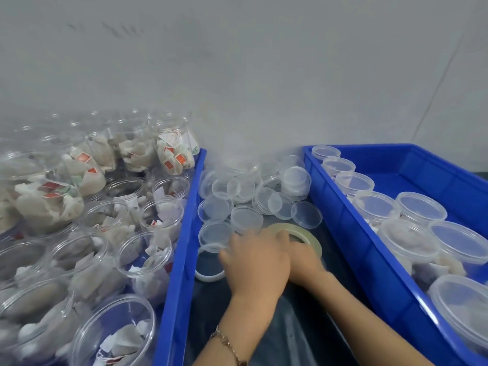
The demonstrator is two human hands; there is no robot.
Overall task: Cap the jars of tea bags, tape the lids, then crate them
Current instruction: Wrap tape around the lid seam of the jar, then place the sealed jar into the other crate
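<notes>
Where legible, red tags [82, 156], writing unreadable.

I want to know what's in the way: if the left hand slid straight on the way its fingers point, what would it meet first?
Probably the loose lid just past the left hand, at the near edge of the lid pile.

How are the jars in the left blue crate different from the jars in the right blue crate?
The jars in the left crate are open with no lids; the jars in the right crate are capped. The left jars are piled up, some tipped over; the right jars stand upright in rows. Both kinds are clear plastic and hold tea bags.
</notes>
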